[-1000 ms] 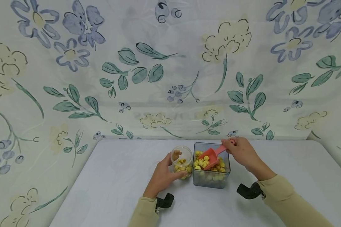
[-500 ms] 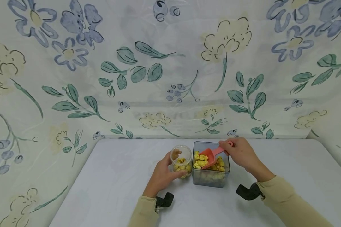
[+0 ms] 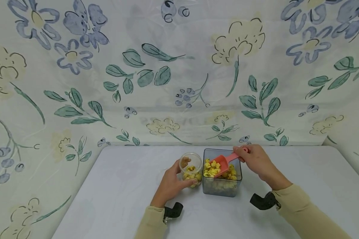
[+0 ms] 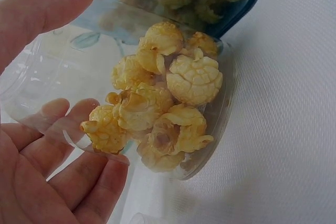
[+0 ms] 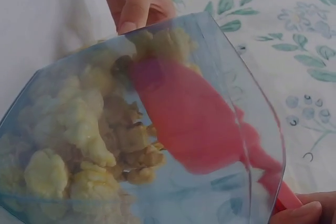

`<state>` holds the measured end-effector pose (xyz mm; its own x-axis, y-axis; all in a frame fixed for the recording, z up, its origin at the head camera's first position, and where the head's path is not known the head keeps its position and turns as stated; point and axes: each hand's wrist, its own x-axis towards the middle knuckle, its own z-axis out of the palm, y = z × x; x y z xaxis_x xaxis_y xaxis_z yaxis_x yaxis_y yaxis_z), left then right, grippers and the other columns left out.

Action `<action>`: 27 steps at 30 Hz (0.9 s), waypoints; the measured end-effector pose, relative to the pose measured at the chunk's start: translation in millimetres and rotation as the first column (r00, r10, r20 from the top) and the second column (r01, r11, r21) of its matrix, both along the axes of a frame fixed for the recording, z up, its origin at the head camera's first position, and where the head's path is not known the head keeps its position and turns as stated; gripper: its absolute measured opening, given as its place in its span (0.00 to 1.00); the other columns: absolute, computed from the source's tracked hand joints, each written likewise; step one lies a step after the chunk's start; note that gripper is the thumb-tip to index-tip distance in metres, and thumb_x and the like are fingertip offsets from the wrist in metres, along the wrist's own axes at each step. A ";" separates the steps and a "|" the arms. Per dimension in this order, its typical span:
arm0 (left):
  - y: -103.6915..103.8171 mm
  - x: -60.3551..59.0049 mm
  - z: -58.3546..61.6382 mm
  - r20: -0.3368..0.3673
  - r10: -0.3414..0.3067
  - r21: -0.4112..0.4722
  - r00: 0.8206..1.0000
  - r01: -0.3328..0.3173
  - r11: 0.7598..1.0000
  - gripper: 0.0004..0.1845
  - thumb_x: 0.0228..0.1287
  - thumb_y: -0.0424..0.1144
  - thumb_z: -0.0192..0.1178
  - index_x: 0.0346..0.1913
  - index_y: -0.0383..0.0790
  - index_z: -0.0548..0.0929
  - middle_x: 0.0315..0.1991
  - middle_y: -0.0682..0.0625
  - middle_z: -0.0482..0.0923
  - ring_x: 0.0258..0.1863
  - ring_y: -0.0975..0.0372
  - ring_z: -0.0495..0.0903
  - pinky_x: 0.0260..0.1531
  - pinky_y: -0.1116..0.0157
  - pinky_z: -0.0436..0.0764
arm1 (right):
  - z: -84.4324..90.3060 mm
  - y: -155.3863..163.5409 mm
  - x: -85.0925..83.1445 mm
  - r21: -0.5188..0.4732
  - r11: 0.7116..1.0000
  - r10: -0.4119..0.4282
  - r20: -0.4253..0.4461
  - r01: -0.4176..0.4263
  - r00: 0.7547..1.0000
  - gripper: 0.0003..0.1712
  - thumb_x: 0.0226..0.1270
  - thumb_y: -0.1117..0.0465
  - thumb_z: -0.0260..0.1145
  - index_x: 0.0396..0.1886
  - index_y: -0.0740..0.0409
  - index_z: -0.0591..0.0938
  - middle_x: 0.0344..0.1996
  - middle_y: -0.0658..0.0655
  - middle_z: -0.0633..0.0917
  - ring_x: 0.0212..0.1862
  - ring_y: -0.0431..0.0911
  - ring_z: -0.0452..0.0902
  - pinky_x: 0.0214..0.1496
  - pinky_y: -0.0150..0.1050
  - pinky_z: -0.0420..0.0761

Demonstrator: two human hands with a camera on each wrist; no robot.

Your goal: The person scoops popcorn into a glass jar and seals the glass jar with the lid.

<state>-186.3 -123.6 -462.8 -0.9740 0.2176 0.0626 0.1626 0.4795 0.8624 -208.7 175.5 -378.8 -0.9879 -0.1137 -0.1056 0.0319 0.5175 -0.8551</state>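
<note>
A clear plastic jar (image 3: 191,166) stands upright, partly filled with yellow popcorn (image 4: 142,103). My left hand (image 3: 173,184) curls round it, thumb on the near side and fingertips behind. Touching or very close on its right is a bluish see-through square container (image 3: 219,189) of popcorn. My right hand (image 3: 257,162) pinches the handle of a pink scoop (image 3: 223,164) at the container's back right. The scoop's bowl lies tilted inside, among the popcorn. Through the container's wall in the right wrist view, the pink scoop (image 5: 189,119) shows beside the popcorn.
Both containers stand on a white table (image 3: 122,186). Behind the table hangs a floral cloth (image 3: 179,99). Each wrist carries a black camera mount (image 3: 263,201), close above the tabletop.
The scoop in my right hand shifts slightly left and then back right inside the square container. My left hand and the jar stay in place.
</note>
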 end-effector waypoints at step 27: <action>0.1 0.6 -0.2 0.006 0.006 0.003 1.000 -0.006 1.000 0.46 0.54 0.52 0.76 0.73 0.42 0.67 0.59 0.44 0.81 0.62 0.44 0.76 0.59 0.42 0.75 | -10.8 5.7 2.5 -0.182 0.981 -0.045 0.156 0.073 0.987 0.23 0.79 0.47 0.56 0.35 0.63 0.79 0.22 0.50 0.69 0.25 0.43 0.61 0.27 0.35 0.63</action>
